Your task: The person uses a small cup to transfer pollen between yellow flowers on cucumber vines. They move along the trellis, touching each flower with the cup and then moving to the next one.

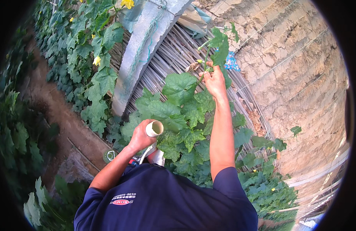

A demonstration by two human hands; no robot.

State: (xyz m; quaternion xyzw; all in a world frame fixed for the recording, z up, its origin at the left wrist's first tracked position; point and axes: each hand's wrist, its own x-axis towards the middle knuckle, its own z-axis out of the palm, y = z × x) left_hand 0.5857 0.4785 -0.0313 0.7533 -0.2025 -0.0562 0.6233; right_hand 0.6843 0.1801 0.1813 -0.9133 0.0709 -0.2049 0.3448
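My left hand [141, 136] is wrapped around a pale hollow cylinder [154, 128]. Its round open end faces up; whether it is a cup or a tube I cannot tell. Farther forward, my right hand [216, 82] pinches the green stem of a climbing vine [206, 59] near its tip, with thumb and fingers around a small green growth. A lobed leaf [221, 47] hangs over those fingers and partly hides them. Broad green leaves [179, 89] of the vine fill the space between my arms, some mottled with yellow.
A slanting concrete post [147, 49] with green twine stands ahead, against bundled dry stalks [178, 46]. A cracked earthen wall [285, 66] strung with wires rises on the right. Leafy vines with yellow flowers [97, 61] line a dirt path [65, 118]. A clear green-tinted container [110, 156] sits by my left forearm.
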